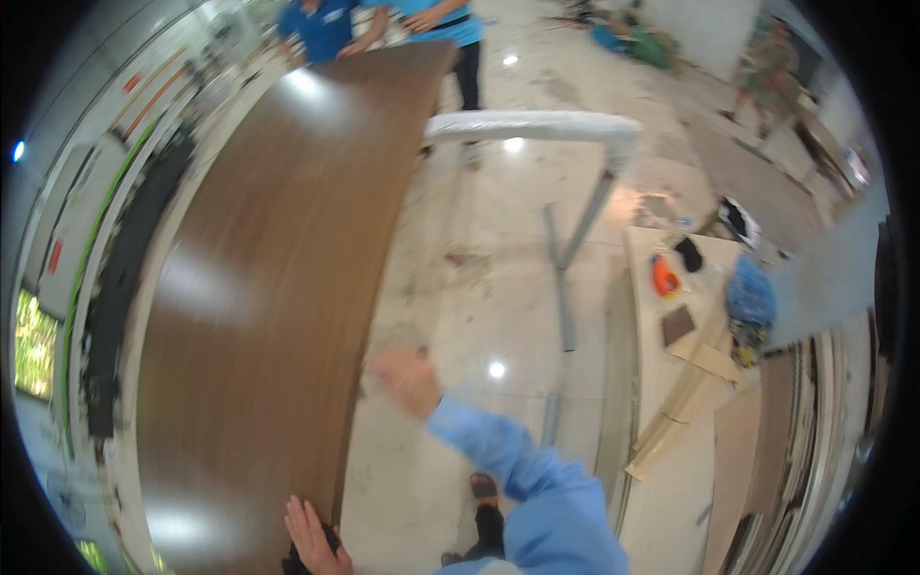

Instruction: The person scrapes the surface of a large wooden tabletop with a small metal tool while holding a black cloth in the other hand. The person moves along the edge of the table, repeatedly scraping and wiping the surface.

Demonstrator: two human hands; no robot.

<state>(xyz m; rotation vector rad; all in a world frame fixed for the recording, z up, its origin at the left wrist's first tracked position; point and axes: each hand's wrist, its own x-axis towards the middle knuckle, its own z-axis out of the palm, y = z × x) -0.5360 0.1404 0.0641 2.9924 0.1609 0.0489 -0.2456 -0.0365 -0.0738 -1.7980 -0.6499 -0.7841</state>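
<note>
Our left hand (311, 537) lies flat on the near end of the long brown panel (259, 316); our right hand (407, 379) hovers open beside its edge. With no real grip, we judge it could slip or tip onto the glossy floor (479, 287), though two people (383, 24) hold the far end.

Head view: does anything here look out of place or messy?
Yes. Beside the large brown panel that the left hand touches, the floor carries dusty marks and scattered scraps. On the right, light boards lie askew in a loose pile. The right hand is blurred.
</note>
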